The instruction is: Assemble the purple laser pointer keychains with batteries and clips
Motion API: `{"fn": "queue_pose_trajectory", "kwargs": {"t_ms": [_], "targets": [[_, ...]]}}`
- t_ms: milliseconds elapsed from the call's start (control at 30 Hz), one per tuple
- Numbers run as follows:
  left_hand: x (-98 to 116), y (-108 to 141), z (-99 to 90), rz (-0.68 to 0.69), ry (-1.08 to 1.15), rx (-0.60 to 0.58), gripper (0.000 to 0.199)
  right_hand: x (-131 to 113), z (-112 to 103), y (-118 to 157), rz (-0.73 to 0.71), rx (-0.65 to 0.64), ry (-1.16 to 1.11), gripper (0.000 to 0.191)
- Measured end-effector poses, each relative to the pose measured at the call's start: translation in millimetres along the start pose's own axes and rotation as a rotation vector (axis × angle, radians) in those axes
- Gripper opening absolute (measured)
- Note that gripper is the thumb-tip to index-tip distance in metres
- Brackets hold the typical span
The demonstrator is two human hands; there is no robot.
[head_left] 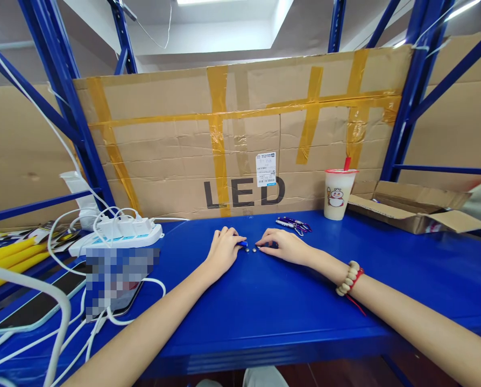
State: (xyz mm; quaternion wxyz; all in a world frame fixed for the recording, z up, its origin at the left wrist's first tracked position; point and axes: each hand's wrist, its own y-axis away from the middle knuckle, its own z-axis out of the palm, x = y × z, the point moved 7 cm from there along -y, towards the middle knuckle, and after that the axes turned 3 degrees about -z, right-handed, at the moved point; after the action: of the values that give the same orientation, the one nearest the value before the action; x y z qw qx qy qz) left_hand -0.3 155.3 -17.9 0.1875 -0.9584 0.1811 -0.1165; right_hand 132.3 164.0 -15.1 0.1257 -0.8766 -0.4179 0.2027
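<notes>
My left hand (224,249) rests on the blue table (240,306) with its fingers closed round a small blue cylindrical piece (242,243). Facing it from the right, my right hand (284,246) has thumb and fingertips pinched at something tiny that I cannot make out. Between the two hands lie small round silver pieces (254,249). Just behind my right hand is a small group of pens or clips (292,224) in silver and purple.
A cup with a red straw (336,196) and an open cardboard box (410,207) stand at the back right. On the left are a white power strip (123,236), cables, a phone (42,301) and yellow tubes (18,258). Cardboard (176,161) walls off the back.
</notes>
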Motion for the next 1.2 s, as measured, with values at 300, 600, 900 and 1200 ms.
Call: {"fn": "queue_pose_trajectory", "kwargs": {"t_ms": [300, 600, 900, 1200], "targets": [[1.0, -0.3, -4.1, -0.084, 0.079, 0.072, 0.023, 5.9, -1.4, 0.9, 0.108, 0.003, -0.046, 0.013], [13.4, 2.0, -5.1, -0.026, 0.04, 0.057, 0.03, -3.4, -11.4, 0.9, -0.022, 0.086, -0.003, 0.016], [27.6, 5.8, -6.4, 0.043, 0.059, 0.04, 0.031, -18.1, -43.1, 8.4, -0.116, 0.511, -0.131, 0.026], [30.1, 7.3, -5.4, 0.049, 0.06, 0.029, 0.034, -25.0, -38.5, 7.6, -0.155, 0.481, -0.183, 0.028]]}}
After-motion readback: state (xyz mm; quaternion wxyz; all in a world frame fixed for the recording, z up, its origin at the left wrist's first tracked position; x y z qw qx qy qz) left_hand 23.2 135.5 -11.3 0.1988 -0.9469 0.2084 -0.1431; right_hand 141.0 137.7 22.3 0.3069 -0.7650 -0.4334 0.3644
